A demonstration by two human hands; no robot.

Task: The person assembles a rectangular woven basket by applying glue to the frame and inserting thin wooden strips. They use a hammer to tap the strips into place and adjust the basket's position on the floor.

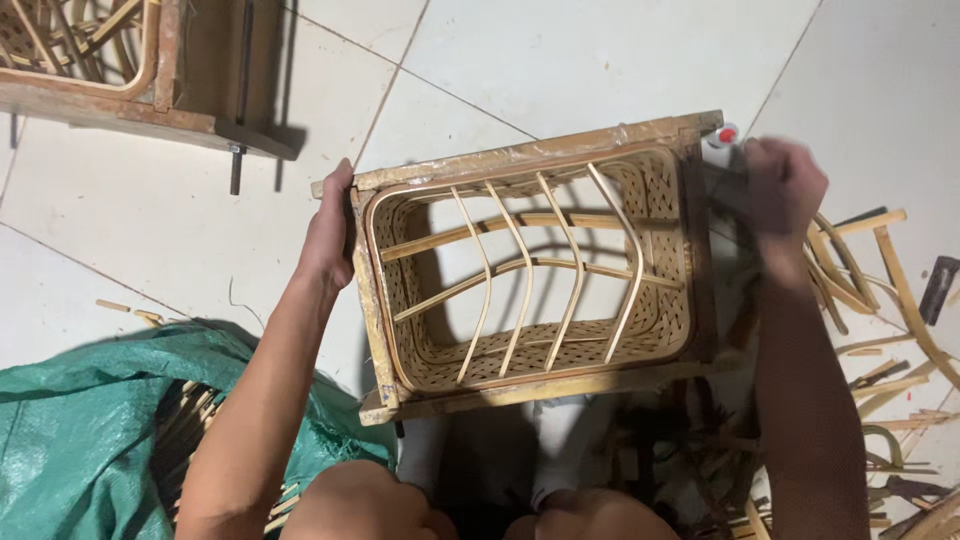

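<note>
The head view looks straight down on a rectangular woven bamboo basket (530, 275) seated in a tan wooden frame mould (520, 155), held up between the two hands above pale floor tiles (560, 60). Curved bamboo ribs (520, 270) cross its open bottom. The left hand (328, 232) grips the frame's left end, fingers wrapped round the edge. The right hand (782, 185) is blurred at the frame's far right corner, closed into a fist; what it grips I cannot tell. Just beside its knuckles sits a small white bottle with a red cap (722, 138). Beyond the right hand lie loose curved bamboo strips (880, 270) on the floor. Beneath the left forearm spreads a green woven plastic sack (90, 420). Well beyond the left hand stands another wooden frame (110, 70).
</note>
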